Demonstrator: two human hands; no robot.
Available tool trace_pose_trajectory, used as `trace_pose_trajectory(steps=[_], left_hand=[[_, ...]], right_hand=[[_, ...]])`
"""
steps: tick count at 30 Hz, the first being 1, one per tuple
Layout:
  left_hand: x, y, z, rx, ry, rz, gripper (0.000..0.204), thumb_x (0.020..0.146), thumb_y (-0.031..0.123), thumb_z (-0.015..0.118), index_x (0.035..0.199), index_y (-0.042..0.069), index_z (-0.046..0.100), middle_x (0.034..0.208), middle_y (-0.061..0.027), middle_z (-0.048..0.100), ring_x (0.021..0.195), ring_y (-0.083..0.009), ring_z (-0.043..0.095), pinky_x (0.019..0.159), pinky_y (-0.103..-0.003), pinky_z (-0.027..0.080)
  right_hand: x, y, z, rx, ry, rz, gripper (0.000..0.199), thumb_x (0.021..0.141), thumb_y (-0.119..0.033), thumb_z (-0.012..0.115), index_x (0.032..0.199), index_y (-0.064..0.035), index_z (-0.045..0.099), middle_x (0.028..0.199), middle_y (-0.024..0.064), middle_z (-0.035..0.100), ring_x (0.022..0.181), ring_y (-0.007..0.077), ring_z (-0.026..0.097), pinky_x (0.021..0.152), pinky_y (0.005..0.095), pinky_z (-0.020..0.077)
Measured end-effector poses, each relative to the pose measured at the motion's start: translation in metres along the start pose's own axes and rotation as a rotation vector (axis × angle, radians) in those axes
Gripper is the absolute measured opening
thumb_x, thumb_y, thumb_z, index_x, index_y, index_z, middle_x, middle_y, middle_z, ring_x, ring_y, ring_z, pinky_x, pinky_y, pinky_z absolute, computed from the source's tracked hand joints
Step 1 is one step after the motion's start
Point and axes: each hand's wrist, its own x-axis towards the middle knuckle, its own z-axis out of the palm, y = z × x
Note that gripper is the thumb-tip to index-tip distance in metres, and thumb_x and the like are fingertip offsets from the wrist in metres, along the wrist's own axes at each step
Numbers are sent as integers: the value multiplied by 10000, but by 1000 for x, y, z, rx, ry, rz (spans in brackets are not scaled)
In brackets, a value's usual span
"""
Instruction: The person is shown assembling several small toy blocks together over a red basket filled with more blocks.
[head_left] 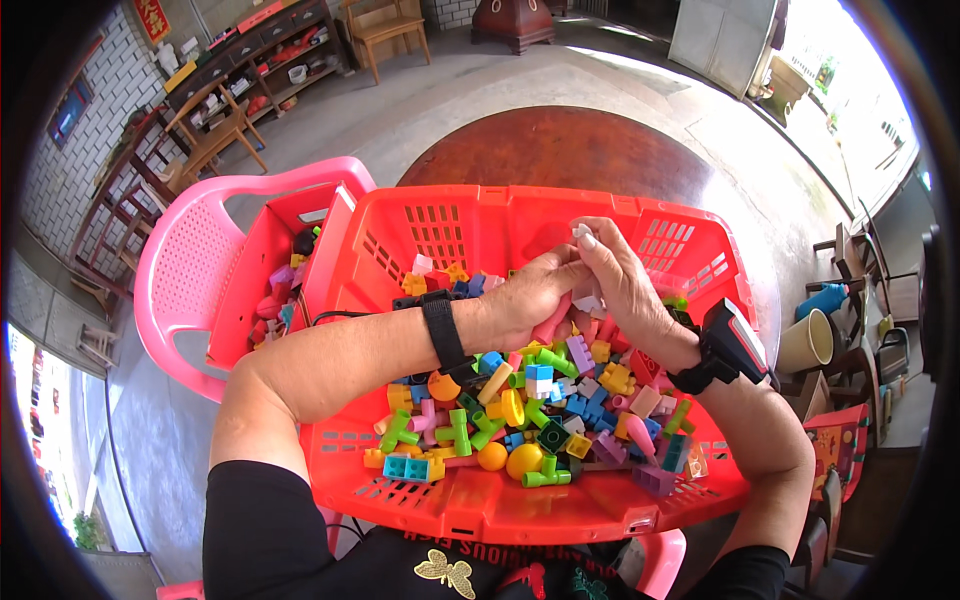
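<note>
Over the far half of a red plastic basket point(470, 505), my two hands meet with their fingers touching. My left hand point(535, 298) is closed, and its fingertips are hidden behind the right one. A pink rod-like piece point(552, 322) shows just under it; whether it is held I cannot tell. My right hand point(628, 285) pinches a small white piece point(581, 231) at its fingertips. Below both hands lies a mixed heap of toy building blocks: green tube pieces point(460, 432), a purple block point(580, 352), a teal block point(406, 467) and orange balls point(524, 461).
A red box point(325, 235) with more toy pieces rests on a pink plastic chair point(190, 250) to the left. Beyond the basket stands a round brown table point(560, 145). Wooden chairs point(215, 135) line the far left; a cream bucket point(806, 340) is at the right.
</note>
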Motion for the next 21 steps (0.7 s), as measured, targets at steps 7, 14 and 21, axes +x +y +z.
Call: trace_pose_trajectory(steps=[7, 14, 21], left_hand=[[11, -7, -13, 79, 23, 12, 224, 940, 289, 490, 1083, 116, 496, 877, -10, 556, 682, -92, 550, 507, -213, 445], [17, 3, -26, -14, 23, 105, 209, 942, 213, 494, 1124, 111, 500, 901, -14, 570, 714, -88, 568, 519, -212, 468], [20, 1, -29, -27, 87, 66, 221, 942, 285, 516, 1061, 99, 508, 818, -10, 563, 660, -102, 575, 471, -226, 465]], right_hand=[[-2, -3, 0, -18, -81, 5, 562, 920, -395, 471, 1289, 12, 354, 1043, 119, 510, 884, 156, 529, 736, 285, 458], [8, 12, -13, -424, -77, -355, 570, 800, -11, 505, 1337, 14, 313, 1174, 211, 516, 1083, 334, 540, 898, 366, 444], [12, 0, -20, -675, -60, -453, 419, 809, 33, 508, 1215, 26, 405, 1027, 271, 568, 982, 414, 564, 791, 438, 473]])
